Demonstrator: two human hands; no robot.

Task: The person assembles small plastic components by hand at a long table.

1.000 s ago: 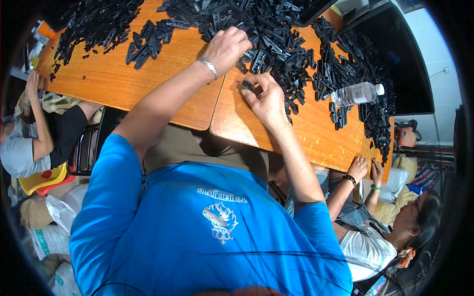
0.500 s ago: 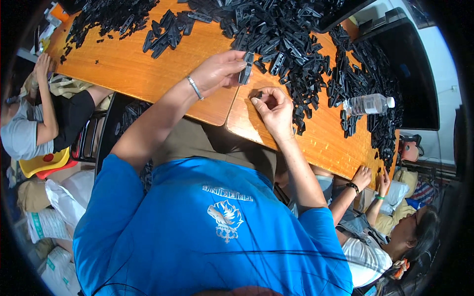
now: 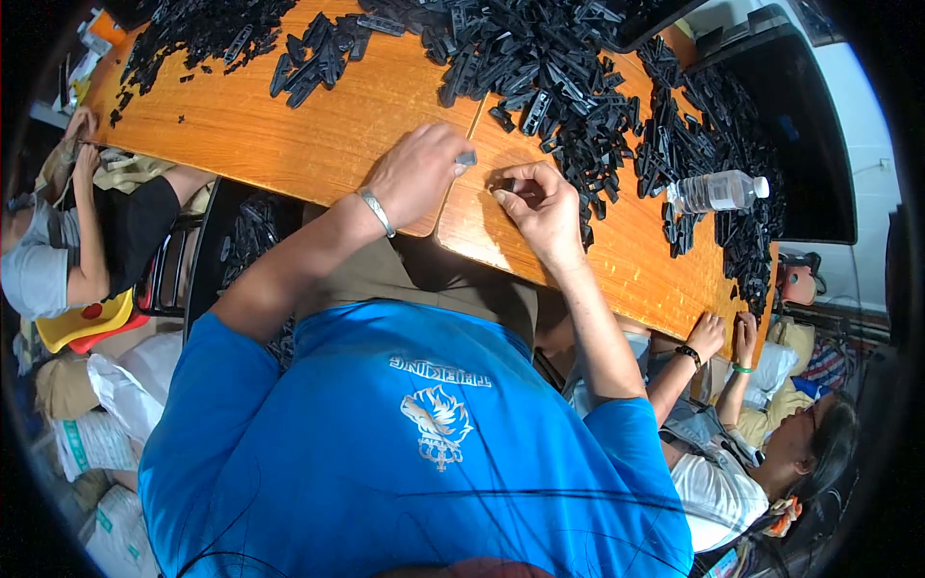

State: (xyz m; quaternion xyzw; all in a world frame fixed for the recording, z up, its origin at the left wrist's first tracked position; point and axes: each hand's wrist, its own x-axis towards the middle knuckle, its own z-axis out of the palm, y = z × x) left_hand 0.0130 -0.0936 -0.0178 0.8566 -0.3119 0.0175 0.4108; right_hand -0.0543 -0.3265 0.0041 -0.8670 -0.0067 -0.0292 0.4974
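Note:
My left hand (image 3: 412, 181), with a silver bracelet at its wrist, is closed with its back up over the wooden table. From its fingertips pokes the grey end of a long black plastic part (image 3: 467, 158); the hand hides the rest. Just to the right, my right hand (image 3: 547, 214) pinches a small black plastic piece (image 3: 506, 184) between thumb and fingers. The two hands are apart, one on each side of the table seam. Beyond them lies a big heap of black plastic parts (image 3: 540, 58), long ones mixed with small pieces.
A clear plastic bottle (image 3: 718, 192) lies on parts at the right. More black parts (image 3: 323, 58) lie at the far left. Dark bins (image 3: 780, 116) stand behind. Co-workers' hands rest at the table (image 3: 241, 125) on the left and right (image 3: 708, 337).
My left hand has turned over and moved left and toward me, so the long part is now mostly hidden. My right hand keeps its pinch and has shifted slightly.

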